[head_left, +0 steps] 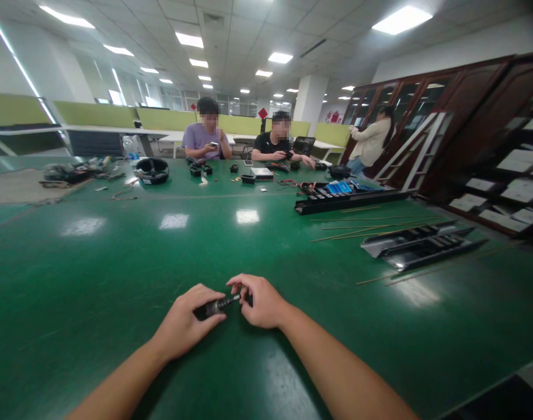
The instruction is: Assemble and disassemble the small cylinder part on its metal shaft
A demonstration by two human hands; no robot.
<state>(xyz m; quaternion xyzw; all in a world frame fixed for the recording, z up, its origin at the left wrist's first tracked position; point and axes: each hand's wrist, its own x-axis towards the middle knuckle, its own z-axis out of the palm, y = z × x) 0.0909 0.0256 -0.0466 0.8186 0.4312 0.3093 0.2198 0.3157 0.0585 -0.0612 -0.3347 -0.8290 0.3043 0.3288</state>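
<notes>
My left hand [185, 322] is closed round a small dark cylindrical part [214, 307] with a thin metal shaft sticking out to the right. My right hand [258, 299] pinches the end of that shaft with thumb and fingers. Both hands rest low over the green table [117, 280], near its front edge and close to each other. What the part is I cannot make out.
Long black trays [417, 245] and thin rods [371, 228] lie to the right. A second black tray [349, 199] with blue items sits farther back. Two seated people [205, 140] work at the far side beside small parts and a black round object [152, 170]; a third person stands at dark cabinets [467, 116].
</notes>
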